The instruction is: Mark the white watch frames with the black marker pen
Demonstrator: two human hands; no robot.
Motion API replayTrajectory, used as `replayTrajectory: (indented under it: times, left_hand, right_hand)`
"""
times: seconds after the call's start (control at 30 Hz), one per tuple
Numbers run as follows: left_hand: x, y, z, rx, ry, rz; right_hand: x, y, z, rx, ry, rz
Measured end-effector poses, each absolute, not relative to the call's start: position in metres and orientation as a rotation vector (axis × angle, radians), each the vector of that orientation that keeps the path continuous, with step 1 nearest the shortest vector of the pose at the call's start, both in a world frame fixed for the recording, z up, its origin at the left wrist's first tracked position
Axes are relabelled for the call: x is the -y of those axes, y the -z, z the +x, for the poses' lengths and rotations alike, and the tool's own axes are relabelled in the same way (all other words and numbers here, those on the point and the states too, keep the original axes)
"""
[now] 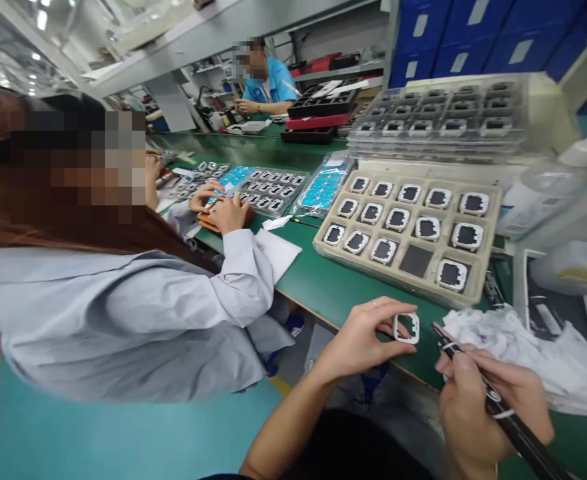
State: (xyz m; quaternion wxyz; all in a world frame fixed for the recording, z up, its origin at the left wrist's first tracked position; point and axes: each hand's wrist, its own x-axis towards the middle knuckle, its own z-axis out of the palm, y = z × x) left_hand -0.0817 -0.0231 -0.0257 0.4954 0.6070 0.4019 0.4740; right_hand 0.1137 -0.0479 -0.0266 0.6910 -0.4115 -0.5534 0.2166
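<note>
Between left fingertips, white square frame [406, 328]

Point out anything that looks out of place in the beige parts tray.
In the beige tray, one front-row pocket holds no frame, only dark lining. The left hand holds a white frame; the right hand holds a pen.

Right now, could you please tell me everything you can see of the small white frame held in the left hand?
The white frame is a small, rounded-square ring, seemingly plastic, with an open centre. The left hand pinches it by its left edge between thumb and fingers, holding it upright above the green table's near edge. The tip of a dark pen in the right hand points at it from the right, close but apparently not touching.
</note>
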Motion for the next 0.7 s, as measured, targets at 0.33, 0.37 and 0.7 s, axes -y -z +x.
replayTrajectory:
  times: [0.33, 0.37, 0.7]
  left_hand:
    - [0.035, 0.013, -0.083, -1.100, -1.115, 1.373]
    - [0.035, 0.013, -0.082, -1.107, -1.127, 1.390]
    - [0.037, 0.010, -0.083, -1.181, -1.086, 1.425]
  right_hand:
    - [0.054, 0.021, 0.088, 1.179, -0.586, -1.029]
    - [0.055, 0.022, 0.089, 1.194, -0.596, -1.039]
    - [0.056, 0.019, 0.089, 1.268, -0.584, -0.903]
